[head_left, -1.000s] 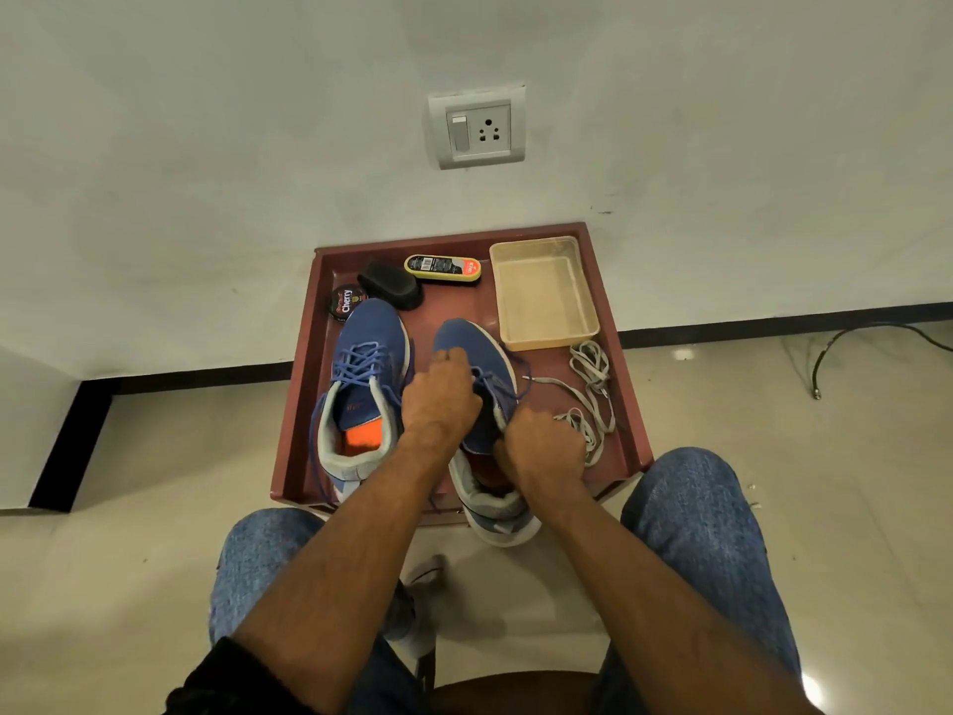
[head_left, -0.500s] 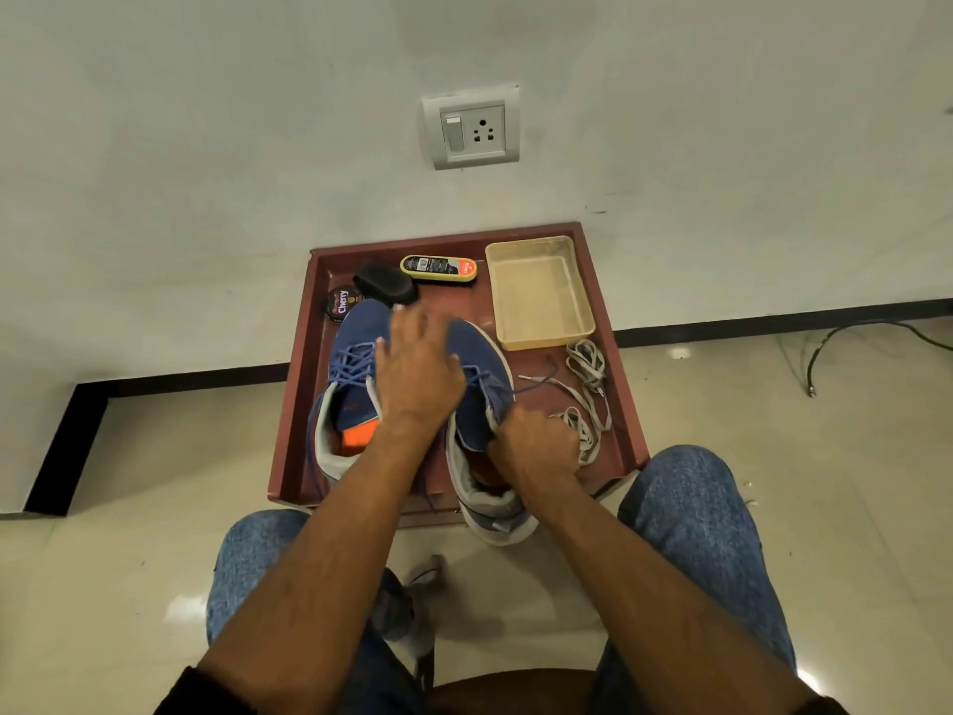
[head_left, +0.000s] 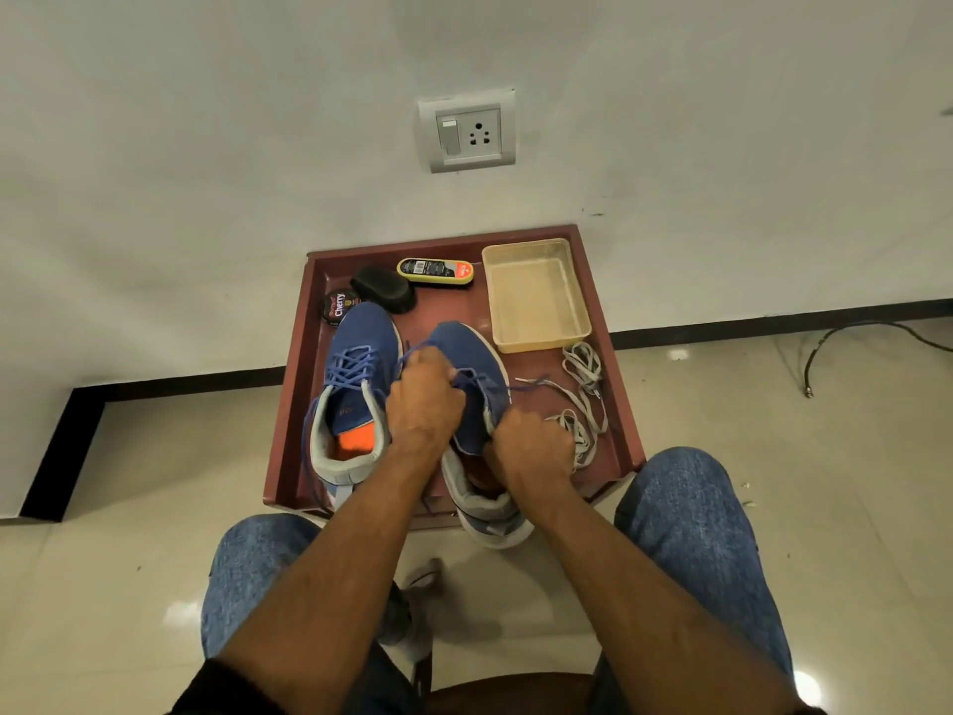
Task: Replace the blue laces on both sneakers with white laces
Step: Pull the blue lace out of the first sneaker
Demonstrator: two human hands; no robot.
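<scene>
Two blue sneakers stand in a dark red tray (head_left: pixel 621 415). The left sneaker (head_left: pixel 356 363) is fully laced in blue, and its orange insole shows. Over the lacing of the right sneaker (head_left: pixel 472 348), my left hand (head_left: pixel 425 399) pinches a loop of the blue lace (head_left: pixel 407 356). My right hand (head_left: pixel 533 446) grips that shoe's collar on its right side. A loose end of the blue lace trails to the right. White laces (head_left: pixel 585 384) lie in a loose heap at the tray's right side.
At the back of the tray sit a beige plastic container (head_left: pixel 536 296), a yellow-edged shoe brush (head_left: pixel 436 271), a black brush (head_left: pixel 384 290) and a tin of polish (head_left: pixel 338 307). The tray stands against a white wall with a socket (head_left: pixel 466 131). My knees flank the tray.
My left hand went forward over the toe with fingers spread, then came back and closed on the blue lace of the right sneaker. My right hand stayed on the shoe's collar.
</scene>
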